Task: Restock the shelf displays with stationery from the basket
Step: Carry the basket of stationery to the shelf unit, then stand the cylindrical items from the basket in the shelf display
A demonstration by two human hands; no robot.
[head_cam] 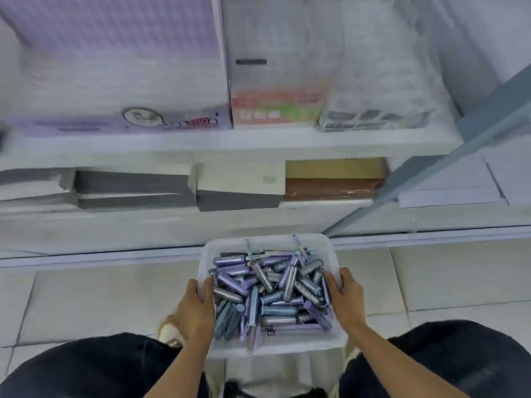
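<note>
A white plastic basket sits low in front of me, between my knees, above the tiled floor. It is heaped with several purple, blue and grey tube-shaped stationery items. My left hand grips the basket's left rim, thumb over the edge. My right hand grips the right rim the same way. The white shelf unit stands just beyond the basket.
The upper shelf holds a large lilac box, a white box with a red-green label and a wrapped pack. Below lie grey stacks and a brown wrapped pack. A grey post slants at right.
</note>
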